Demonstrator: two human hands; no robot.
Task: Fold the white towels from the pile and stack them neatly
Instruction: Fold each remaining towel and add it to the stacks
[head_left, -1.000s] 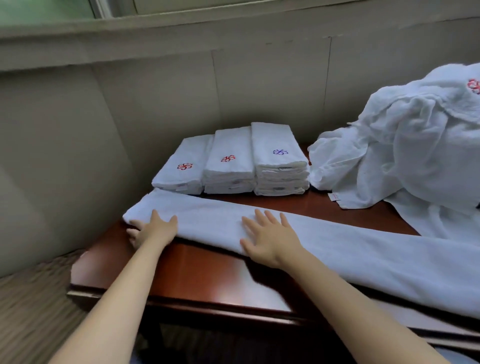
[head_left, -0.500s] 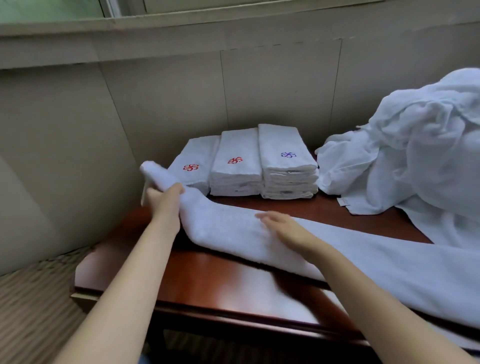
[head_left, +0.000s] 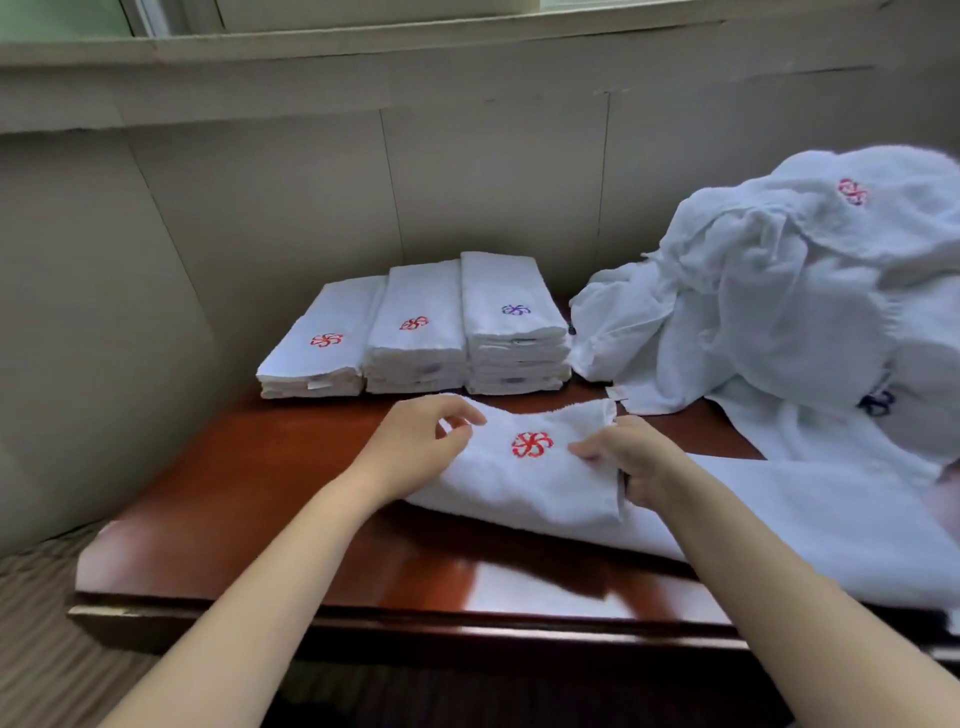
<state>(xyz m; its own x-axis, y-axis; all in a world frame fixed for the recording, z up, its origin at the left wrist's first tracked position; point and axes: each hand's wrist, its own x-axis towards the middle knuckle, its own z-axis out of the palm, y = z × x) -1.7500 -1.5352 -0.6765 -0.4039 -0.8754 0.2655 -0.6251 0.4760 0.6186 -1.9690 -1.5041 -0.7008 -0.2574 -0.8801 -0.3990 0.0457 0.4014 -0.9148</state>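
The towel (head_left: 530, 483) you are folding lies across the front of the tabletop (head_left: 260, 467), its left end turned over so the red flower mark faces up, while the long remainder trails off to your right. Your left hand (head_left: 415, 447) rests at the folded end with its fingers curled, pinching the cloth near the far corner; your right hand (head_left: 631, 462) grips the flap's right edge with curled fingers. Expect the cloth to be light, soft and limp: it should sag wherever it is unsupported and will not hold a crease unless pressed flat. Corners and hems are probably the best places to hold, so the layers stay aligned. Three stacks of folded towels (head_left: 415, 332) sit at the back against the wall, side by side and touching, and the unfolded pile (head_left: 789, 291) heaps up at the right, just beside the stacks. The bare wood to your left gives open room. The near edge is close, and the trailing length lies along it at the right, so it could slide off.
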